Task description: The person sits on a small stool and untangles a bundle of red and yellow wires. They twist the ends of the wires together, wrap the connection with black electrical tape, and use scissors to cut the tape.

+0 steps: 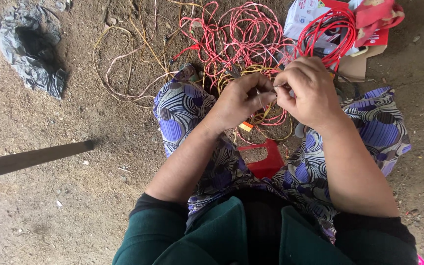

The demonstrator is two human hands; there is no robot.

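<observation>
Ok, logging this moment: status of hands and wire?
Left hand and right hand pinch thin wire end together. Red wire tangle beyond. Nothing blocking.

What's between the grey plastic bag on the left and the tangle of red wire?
In the head view, loose yellow wire loops lie on the dirt between the grey plastic bag and the red wire tangle.

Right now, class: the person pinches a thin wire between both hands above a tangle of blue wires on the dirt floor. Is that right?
Not quite. In the head view the tangle of wires is red and yellow, not blue. The left hand and right hand do pinch a thin wire between them above the dirt floor.
</observation>
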